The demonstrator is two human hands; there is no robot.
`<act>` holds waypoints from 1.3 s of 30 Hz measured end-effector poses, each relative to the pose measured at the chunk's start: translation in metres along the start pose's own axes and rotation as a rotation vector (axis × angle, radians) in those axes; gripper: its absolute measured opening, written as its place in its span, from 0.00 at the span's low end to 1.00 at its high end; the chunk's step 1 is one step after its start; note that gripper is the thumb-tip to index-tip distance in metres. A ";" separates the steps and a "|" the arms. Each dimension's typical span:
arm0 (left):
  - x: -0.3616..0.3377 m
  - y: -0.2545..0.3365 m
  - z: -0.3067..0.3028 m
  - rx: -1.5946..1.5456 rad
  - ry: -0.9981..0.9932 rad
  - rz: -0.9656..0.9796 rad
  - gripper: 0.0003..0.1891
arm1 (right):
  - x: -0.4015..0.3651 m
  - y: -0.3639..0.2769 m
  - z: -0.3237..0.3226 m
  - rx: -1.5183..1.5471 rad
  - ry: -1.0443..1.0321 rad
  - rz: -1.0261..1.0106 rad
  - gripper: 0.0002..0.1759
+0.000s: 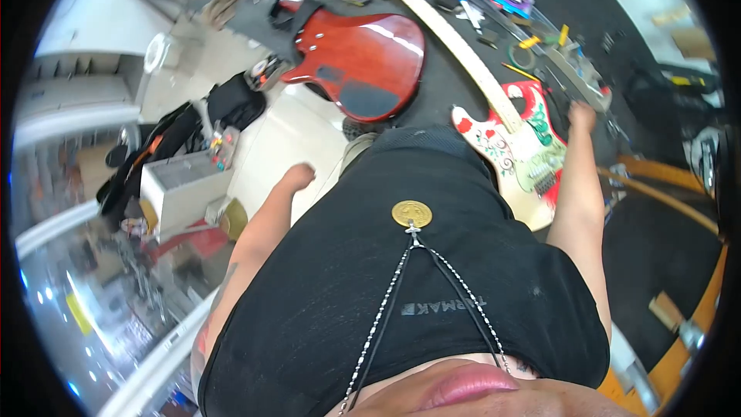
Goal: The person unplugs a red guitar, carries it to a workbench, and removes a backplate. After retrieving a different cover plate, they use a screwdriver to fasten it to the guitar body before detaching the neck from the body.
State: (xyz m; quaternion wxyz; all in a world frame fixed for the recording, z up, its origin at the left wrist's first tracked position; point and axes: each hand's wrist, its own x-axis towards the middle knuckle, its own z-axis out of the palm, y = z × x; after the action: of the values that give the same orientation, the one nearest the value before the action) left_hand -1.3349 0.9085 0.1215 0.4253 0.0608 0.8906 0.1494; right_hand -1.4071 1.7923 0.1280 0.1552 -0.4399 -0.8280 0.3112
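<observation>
My left hand [299, 177] hangs beside my body over the pale floor, its fingers curled in and nothing visible in them. On the right, my right hand [582, 117] is closed at the near end of a long grey tool or block [575, 81]; what its fingers hold is too small to make out. Just left of my right forearm lies a white guitar [505, 162] with red and green painted flowers, its pale neck pointing up and left. A glossy red-brown guitar body [370, 54] lies face down further left.
Pliers, tape, pens and other tools [494, 0] crowd the far part of the dark bench [444, 93]. A white cabinet [181, 189] and a black bag [235, 100] stand at the left. Curved orange-brown wooden parts [668, 174] are at the right.
</observation>
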 end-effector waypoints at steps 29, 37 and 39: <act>-0.206 -0.138 0.135 -0.797 0.248 -0.628 0.17 | -0.483 -0.395 0.220 -0.086 -1.258 -0.826 0.11; -0.241 -0.244 0.204 -0.850 0.270 -0.684 0.17 | -0.491 -0.488 0.324 0.141 -0.998 -0.408 0.19; -0.276 -0.215 0.134 -0.937 0.344 -0.718 0.16 | -0.479 -0.480 0.355 0.055 -0.897 -0.533 0.21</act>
State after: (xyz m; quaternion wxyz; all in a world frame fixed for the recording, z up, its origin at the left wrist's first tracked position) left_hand -1.0527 0.6689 0.1772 0.2806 -0.4614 0.7511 0.3798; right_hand -1.6289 1.0615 0.1796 -0.1294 -0.0331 -0.8878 0.4404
